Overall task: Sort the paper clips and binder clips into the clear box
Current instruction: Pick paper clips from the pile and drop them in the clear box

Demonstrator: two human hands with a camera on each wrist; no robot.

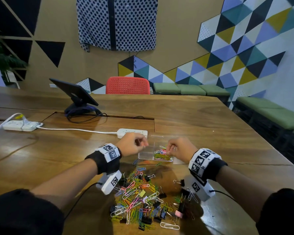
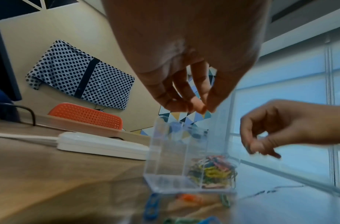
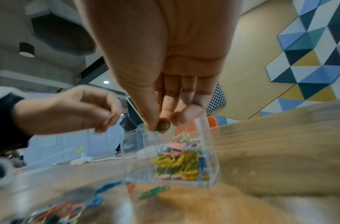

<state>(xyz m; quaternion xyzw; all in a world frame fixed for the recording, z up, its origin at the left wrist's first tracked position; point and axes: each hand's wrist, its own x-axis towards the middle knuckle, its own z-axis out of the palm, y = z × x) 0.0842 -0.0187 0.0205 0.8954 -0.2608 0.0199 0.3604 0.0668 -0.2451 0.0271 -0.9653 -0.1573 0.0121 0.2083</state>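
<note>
The clear box (image 1: 147, 154) stands on the wooden table (image 1: 202, 119) at centre frame in the head view, just in front of a white power strip (image 1: 132, 132). It is divided into compartments. The right compartment holds a heap of coloured paper clips (image 1: 161, 154); the left compartment shows nothing inside in the left wrist view.

The left hand (image 1: 131, 144) is above the box's left side, fingers curled with the tips drawn together against the thumb. Whether anything lies between them cannot be told; the tips are blurred.

The right hand (image 1: 178, 149) is above the right compartment. In the right wrist view its thumb and fingers (image 3: 186, 115) pinch a small dark green item (image 3: 163, 125) just above the box rim; it is too blurred to tell its kind.

A mixed pile of clips (image 1: 143, 197) lies on the table in the lower centre of the head view, nearer the person than the box: coloured paper clips with black binder clips (image 1: 162, 195) among them. A few stray clips lie between the pile and the box.

A black tablet stand (image 1: 75, 94) sits at upper left, and a red chair (image 1: 127, 85) is beyond the table's far edge.
</note>
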